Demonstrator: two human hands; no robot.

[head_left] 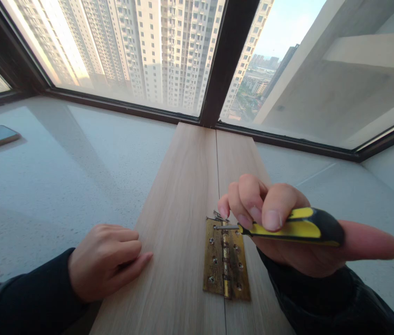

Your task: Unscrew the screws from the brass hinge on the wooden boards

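My right hand (297, 255) grips the screwdriver (299, 226) over the hinge (225, 263), long axis crosswise, tip pointing left. My left hand (104, 263) lies curled beside the wooden board (179, 209); its contents I cannot tell.

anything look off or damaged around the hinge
The brass-coloured hinge looks tarnished, with dark patches on both sides. What look like loose screws lie at its far end, rather than seated.

On my feed I see a yellow-and-black screwdriver (299, 227) held nearly level, its tip over a tarnished, brass-coloured hinge (226, 260) lying open across the seam between 2 pale wooden boards (176, 223).
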